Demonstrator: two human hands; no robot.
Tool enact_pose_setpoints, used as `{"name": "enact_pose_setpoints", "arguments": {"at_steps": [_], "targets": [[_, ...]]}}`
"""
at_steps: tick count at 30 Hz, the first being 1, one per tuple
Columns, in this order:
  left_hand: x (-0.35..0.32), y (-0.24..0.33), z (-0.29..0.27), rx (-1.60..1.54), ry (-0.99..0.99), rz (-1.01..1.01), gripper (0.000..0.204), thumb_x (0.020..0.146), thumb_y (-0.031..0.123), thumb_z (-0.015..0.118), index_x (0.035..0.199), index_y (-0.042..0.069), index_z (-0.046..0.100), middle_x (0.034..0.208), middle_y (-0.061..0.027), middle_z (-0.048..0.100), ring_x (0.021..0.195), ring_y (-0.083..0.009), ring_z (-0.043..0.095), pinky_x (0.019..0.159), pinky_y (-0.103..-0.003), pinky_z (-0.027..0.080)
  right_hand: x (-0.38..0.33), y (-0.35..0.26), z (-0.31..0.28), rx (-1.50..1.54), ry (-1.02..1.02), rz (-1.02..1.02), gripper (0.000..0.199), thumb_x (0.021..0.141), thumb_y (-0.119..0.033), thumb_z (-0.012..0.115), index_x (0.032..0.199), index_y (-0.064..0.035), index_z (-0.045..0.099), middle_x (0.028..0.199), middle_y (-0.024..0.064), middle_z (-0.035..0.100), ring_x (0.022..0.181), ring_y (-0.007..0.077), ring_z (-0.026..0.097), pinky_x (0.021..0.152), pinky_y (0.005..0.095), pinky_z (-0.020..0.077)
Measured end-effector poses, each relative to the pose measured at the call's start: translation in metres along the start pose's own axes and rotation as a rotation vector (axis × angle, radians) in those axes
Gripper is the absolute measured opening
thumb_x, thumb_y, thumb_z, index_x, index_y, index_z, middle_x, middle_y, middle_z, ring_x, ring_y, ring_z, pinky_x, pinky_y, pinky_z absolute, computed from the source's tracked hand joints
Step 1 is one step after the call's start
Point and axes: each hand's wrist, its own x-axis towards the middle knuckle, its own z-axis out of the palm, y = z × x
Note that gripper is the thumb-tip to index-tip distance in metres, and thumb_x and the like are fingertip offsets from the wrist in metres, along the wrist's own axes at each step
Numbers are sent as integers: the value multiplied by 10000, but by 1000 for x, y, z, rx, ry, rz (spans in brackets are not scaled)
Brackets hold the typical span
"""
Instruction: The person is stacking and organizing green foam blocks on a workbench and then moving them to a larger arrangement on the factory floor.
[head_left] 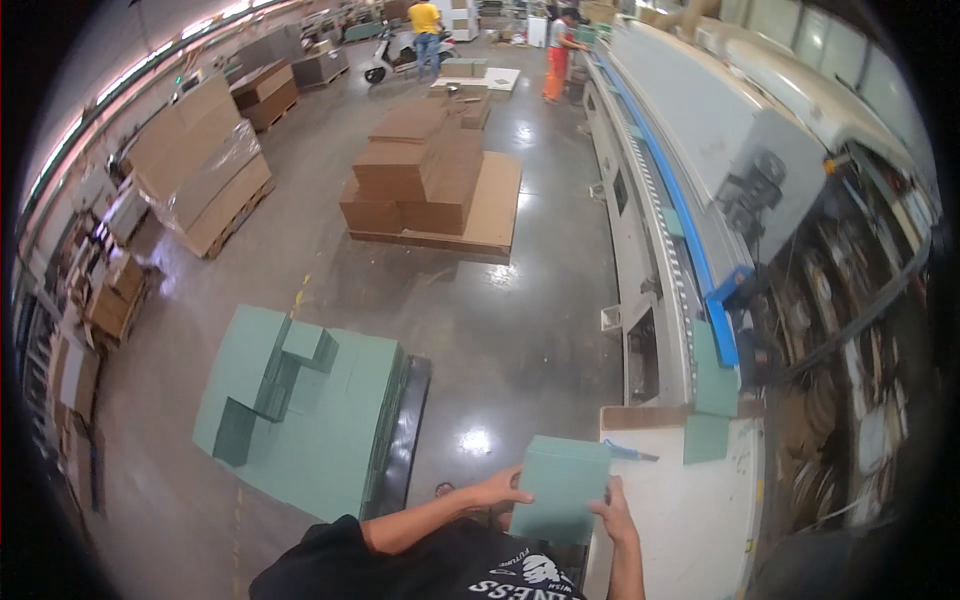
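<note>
A stack of green rectangular panels (566,482) is held in front of my body, at the left edge of a white worktable (668,525). My left hand (503,488) grips its left side, with the thumb on the face. On the opposite side my right hand (616,513) is closed around the edge. How many panels are in the stack cannot be made out. A blue-handled tool (630,452) lies on the worktable just beyond the stack. Farther right, one green panel (706,440) rests on the tabletop, and another green panel (714,372) sits on the machine's feed track.
A long machine (640,230) with a blue rail (655,140) runs away on the right. Stacked green panels (340,425) lie on a dark pallet at left. Brown boards (420,170) are piled beyond. Two people, one in yellow (425,20), one in orange trousers (555,72), stand far off.
</note>
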Motion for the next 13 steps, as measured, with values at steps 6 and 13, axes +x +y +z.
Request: {"name": "enact_pose_setpoints", "arguments": {"at_steps": [6, 13], "targets": [[-74, -34, -74, -256, 207, 123, 978, 813, 298, 835, 1569, -7, 296, 1565, -162, 411, 1441, -277, 391, 1198, -419, 318, 55, -58, 110, 121, -204, 133, 836, 725, -194, 868, 1429, 11, 466, 1180, 55, 573, 1046, 166, 569, 981, 321, 458], [-148, -85, -139, -340, 493, 204, 1004, 818, 306, 828, 1576, -18, 255, 1561, -162, 407, 1441, -283, 386, 1197, -415, 321, 126, -61, 216, -238, -427, 3, 871, 738, -448, 841, 1414, 1, 525, 1186, 81, 471, 1130, 209, 482, 1030, 347, 396]]}}
